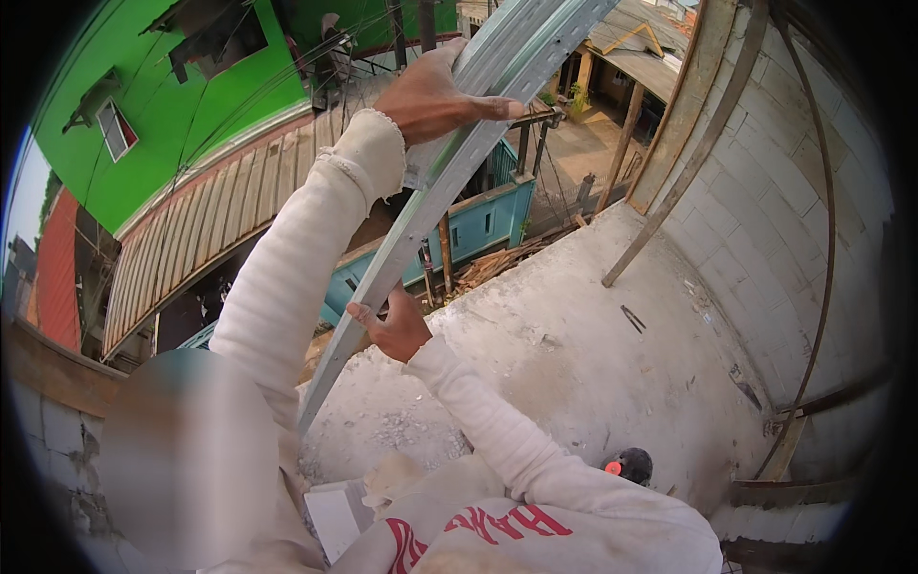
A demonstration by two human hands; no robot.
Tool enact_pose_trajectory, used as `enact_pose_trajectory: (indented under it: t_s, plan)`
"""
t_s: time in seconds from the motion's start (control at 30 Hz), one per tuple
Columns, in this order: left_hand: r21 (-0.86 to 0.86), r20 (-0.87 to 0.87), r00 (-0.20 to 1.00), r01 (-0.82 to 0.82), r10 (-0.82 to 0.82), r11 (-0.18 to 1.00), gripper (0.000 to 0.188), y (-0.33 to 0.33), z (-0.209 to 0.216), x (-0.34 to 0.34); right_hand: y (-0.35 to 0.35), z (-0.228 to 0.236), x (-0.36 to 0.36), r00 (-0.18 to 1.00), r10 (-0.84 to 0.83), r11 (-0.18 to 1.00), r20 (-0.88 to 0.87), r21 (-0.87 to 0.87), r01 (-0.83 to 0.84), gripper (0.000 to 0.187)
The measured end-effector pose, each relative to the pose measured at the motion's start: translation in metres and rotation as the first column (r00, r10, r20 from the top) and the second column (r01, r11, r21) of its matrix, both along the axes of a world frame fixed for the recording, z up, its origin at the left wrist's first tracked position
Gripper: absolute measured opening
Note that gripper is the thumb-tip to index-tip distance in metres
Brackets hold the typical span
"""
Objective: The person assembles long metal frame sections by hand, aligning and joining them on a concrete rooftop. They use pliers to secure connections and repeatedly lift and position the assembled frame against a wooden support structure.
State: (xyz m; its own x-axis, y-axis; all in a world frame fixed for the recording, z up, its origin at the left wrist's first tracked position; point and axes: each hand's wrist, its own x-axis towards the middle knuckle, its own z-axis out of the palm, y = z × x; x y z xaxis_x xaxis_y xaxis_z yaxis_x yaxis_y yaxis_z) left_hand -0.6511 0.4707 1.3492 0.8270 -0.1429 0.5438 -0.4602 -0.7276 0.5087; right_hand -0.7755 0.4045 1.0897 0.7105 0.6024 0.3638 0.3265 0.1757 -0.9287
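Observation:
Long galvanized steel channels [421,215] slant from low left to the top, apparently several laid together at the upper end. My left hand [435,100] is closed around their upper part, with the thumb across the near face. Lower down, my right hand [396,328] grips the edge of one channel, its thumb on the near side and its other fingers partly hidden. Both forearms are in long off-white sleeves. The channels' top end runs out of the picture.
A rough concrete floor [545,383] carries pincers [632,319] and a black object with an orange disc [631,466]. At right, a wooden pole [688,153] leans by a block wall [765,230]. Past the floor's edge lie a drop, a teal fence [488,215] and overhead wires.

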Motion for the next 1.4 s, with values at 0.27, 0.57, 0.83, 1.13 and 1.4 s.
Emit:
enact_pose_trajectory:
  t_s: [0.27, 0.57, 0.83, 1.13, 1.4]
  plan:
    - [0.031, -0.204, 0.978, -0.032, 0.038, 0.999, 0.103, 0.032, -0.01, 0.023, 0.001, -0.004, -0.005, 0.965, 0.082, 0.995, -0.247, 0.071, -0.067, 0.073]
    - [-0.18, -0.272, 0.961, -0.005, -0.045, 0.984, 0.107, 0.061, -0.025, 0.028, 0.011, -0.015, -0.042, 0.965, 0.043, 0.999, -0.259, 0.007, -0.043, 0.069]
    - [-0.194, -0.356, 0.912, 0.139, -0.202, 0.971, 0.08, 0.069, -0.018, 0.006, -0.002, -0.008, -0.054, 0.942, -0.088, 0.981, -0.323, 0.138, 0.139, 0.039]
    - [-0.186, -0.33, 0.899, 0.238, -0.288, 0.953, 0.086, 0.058, -0.013, -0.04, -0.024, 0.014, -0.027, 0.9, -0.385, 0.909, -0.206, 0.081, 0.408, 0.039]
    - [-0.401, -0.36, 0.761, 0.397, -0.54, 0.826, 0.11, 0.022, 0.001, -0.07, -0.034, -0.001, 0.003, 0.858, -0.468, 0.863, -0.212, 0.101, 0.495, 0.031]
